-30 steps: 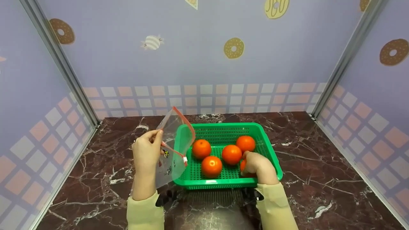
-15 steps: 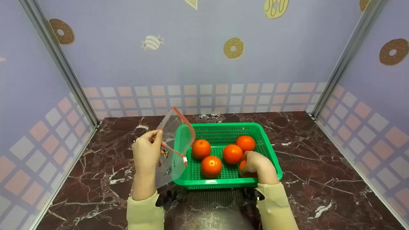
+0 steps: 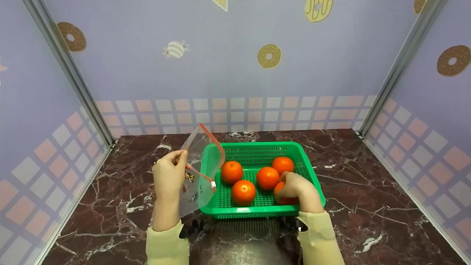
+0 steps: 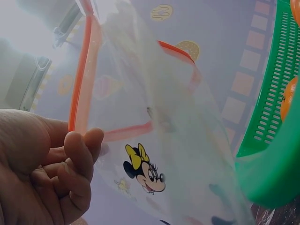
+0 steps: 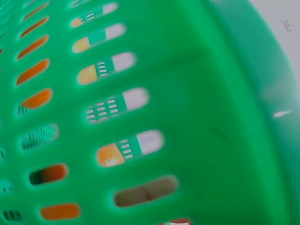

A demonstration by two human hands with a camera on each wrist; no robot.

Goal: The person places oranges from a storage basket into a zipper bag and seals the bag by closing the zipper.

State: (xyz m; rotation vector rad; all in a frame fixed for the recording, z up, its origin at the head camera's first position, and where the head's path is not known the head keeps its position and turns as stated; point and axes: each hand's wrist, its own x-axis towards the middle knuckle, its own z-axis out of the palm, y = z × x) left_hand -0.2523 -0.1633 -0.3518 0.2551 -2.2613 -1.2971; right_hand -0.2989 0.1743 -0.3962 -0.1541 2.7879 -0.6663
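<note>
My left hand (image 3: 169,176) pinches the red zip edge of a clear zip bag (image 3: 206,158), whose mouth gapes toward the basket. In the left wrist view, thumb and finger grip that edge, and a cartoon mouse print shows on the bag (image 4: 145,168). Inside the green basket (image 3: 263,210), my right hand (image 3: 300,187) curls over an orange (image 3: 281,195) at the near right corner, hiding part of it. Several other oranges lie there: one orange (image 3: 268,178) right beside my fingertips, another (image 3: 283,165) behind it, and two to the left.
The basket stands on a dark marbled table (image 3: 368,206). In the right wrist view its slotted wall (image 5: 197,117) fills most of the frame, with bits of orange showing through. A patterned wall (image 3: 235,81) closes off the back, with side panels left and right.
The orange under my right hand has shifted slightly left and shows a little more, and the orange beside it has moved slightly right. My left hand and the bag stay in place.
</note>
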